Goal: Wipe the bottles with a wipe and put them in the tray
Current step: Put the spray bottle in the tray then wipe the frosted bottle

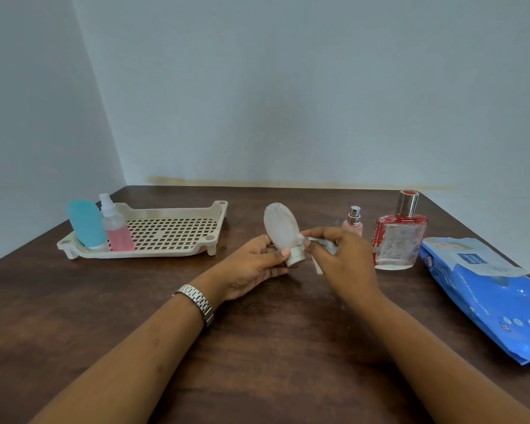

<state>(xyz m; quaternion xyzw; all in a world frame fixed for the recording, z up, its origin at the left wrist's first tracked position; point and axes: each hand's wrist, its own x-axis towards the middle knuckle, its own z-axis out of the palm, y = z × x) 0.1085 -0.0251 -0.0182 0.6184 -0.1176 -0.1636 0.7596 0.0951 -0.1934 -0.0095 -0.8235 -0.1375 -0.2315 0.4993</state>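
1. Head view: left hand (254,264) pinches the pale bottle (280,228) near its cap, above the desk (257,362); right hand (340,258) grips the wipe (318,266) at its neck
2. So light a pinch on a damp bottle may slip
3. Perfume bottle (400,243) and small sprayer (354,223), just beyond the right hand, could be knocked
4. Tray (172,254), well left, lies unobstructed

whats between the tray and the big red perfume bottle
Head view: left hand holding a whitish squeeze bottle, right hand holding a wipe, and a small pink spray bottle.
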